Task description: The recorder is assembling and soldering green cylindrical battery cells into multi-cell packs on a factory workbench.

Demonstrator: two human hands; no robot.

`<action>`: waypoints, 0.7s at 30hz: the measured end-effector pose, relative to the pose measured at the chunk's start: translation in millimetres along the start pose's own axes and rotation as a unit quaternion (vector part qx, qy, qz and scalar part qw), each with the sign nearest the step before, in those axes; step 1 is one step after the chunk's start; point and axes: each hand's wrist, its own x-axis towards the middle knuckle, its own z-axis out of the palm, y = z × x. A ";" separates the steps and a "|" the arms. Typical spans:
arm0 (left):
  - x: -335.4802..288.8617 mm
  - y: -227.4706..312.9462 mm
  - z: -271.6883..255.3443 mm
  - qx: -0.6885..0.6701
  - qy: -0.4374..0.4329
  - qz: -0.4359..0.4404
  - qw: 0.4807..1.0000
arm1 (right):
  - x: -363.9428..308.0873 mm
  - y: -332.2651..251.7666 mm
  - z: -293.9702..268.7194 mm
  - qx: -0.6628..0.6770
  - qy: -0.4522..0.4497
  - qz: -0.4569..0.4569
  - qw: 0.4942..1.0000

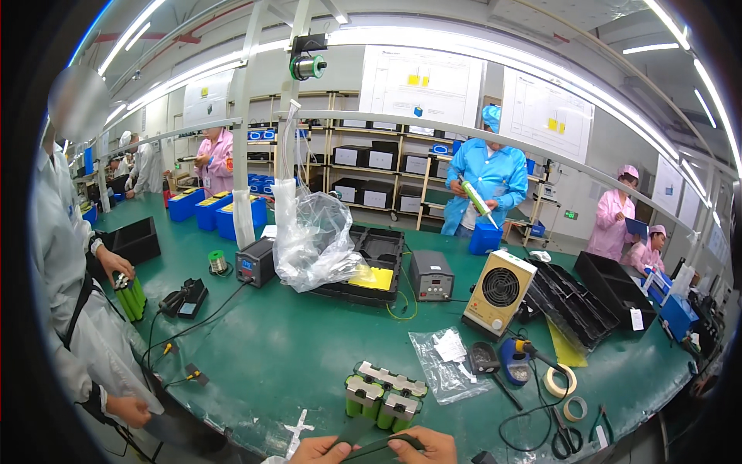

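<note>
At the near edge of the bench, my left hand (318, 450) and my right hand (425, 446) pinch a dark green strip of sheet material (374, 447) between them. Just beyond my fingers stands a battery pack (385, 393) of green cylindrical cells, upright, with metal strips across the tops. Part of the green material overlaps the pack's near side. My palms are cut off by the lower edge of the picture.
To the right are a soldering iron stand (516, 360), tape rolls (558, 382), scissors (566, 435) and pliers (600, 425). A fan unit (499, 294), clear plastic bag (440, 371) and power box (431, 276) stand farther off. A co-worker's hand (114, 263) holds green cells at left.
</note>
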 end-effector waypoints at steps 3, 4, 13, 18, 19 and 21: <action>17.0 8.7 -45.4 0.036 -0.003 0.066 0.997 | 6.3 -6.7 -22.1 0.056 0.051 -0.009 0.997; 24.1 21.4 -51.1 0.070 0.086 0.099 0.989 | 8.5 -2.5 -30.2 0.059 0.077 -0.054 0.994; 178.9 158.5 -130.5 0.215 0.323 0.512 0.766 | 38.7 41.7 -92.4 -0.089 0.327 -0.090 0.937; 279.3 217.4 -133.2 0.514 0.406 0.484 0.580 | 32.0 54.1 -84.8 -0.087 0.297 -0.045 0.950; 316.4 218.2 -156.9 0.595 0.429 0.345 0.586 | 30.5 57.3 -81.1 -0.082 0.283 -0.037 0.955; 356.9 216.8 -157.3 0.670 0.378 0.169 0.616 | 27.8 61.0 -83.5 -0.073 0.276 -0.022 0.958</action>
